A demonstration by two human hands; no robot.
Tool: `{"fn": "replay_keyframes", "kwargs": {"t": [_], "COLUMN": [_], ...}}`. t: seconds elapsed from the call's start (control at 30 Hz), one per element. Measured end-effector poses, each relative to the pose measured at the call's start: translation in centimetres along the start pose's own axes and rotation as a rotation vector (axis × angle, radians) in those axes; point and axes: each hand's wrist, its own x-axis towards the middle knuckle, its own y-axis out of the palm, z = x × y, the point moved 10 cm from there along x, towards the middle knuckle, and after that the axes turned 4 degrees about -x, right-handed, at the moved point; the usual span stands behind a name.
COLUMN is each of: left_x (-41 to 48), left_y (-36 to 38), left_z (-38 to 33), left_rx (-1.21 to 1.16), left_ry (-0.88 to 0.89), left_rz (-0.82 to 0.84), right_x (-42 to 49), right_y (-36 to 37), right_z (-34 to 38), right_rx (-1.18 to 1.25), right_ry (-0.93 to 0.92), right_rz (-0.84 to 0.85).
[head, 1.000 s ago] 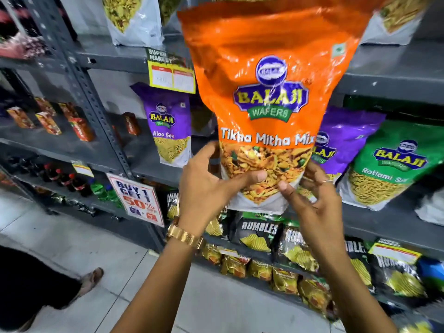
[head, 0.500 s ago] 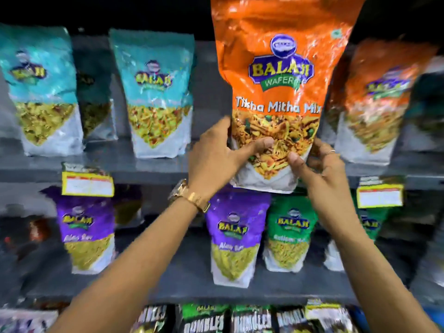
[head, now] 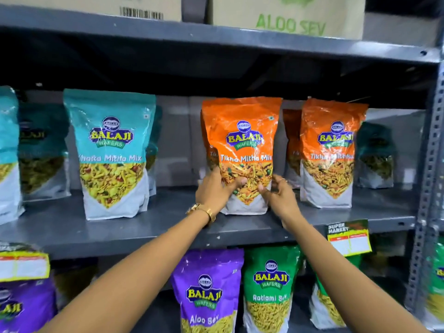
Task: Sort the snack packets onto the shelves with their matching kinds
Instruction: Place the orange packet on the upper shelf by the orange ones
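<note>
An orange Tikha Mitha Mix packet (head: 245, 140) stands upright on the grey shelf (head: 156, 227). My left hand (head: 215, 191) grips its lower left side, thumb across the front. My right hand (head: 280, 193) holds its lower right edge. Another orange packet sits partly hidden just behind it on the left. More orange Tikha Mitha Mix packets (head: 330, 152) stand to the right. Teal Khatta Mitha Mix packets (head: 113, 152) stand to the left on the same shelf.
On the shelf below stand a purple Aloo Sev packet (head: 206, 292) and a green Ratlami Sev packet (head: 270, 284). Cardboard boxes (head: 288, 15) rest on the top shelf. A price tag (head: 348, 237) hangs at the shelf's front edge. A perforated steel upright (head: 430, 176) bounds the right.
The orange packet has gone from held high in the air down onto the shelf among the other orange packets. Both hands stayed on its lower part, and the view tilted upward.
</note>
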Motion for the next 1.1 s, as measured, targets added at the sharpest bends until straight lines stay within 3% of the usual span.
{"fn": "replay_keyframes", "kwargs": {"t": [0.2,0.37,0.5,0.8,1.1], "left_x": [1.1,1.0,0.4,0.4,-0.1], "left_y": [1.0,2.1,3.3,3.4,2.5], "left_z": [2.3,3.3,4.9,5.4,4.6], "left_rx": [-0.021,-0.160,-0.121,-0.142,-0.119], "left_ry": [-0.030,-0.085,-0.177,-0.212,-0.172], "left_rz": [-0.033,0.097,0.225,0.226,0.172], "right_x": [1.8,2.3,2.3,2.3,1.0], "right_y": [1.0,1.1,1.2,1.3,1.1], "right_z": [-1.9,-2.2,-3.0,-3.7,-2.4], "right_rx": [-0.060,-0.123,-0.101,-0.054,-0.197], "right_ry": [0.019,0.050,0.074,0.126,0.133], "right_rz": [0.025,0.007,0.028,0.055,0.050]}}
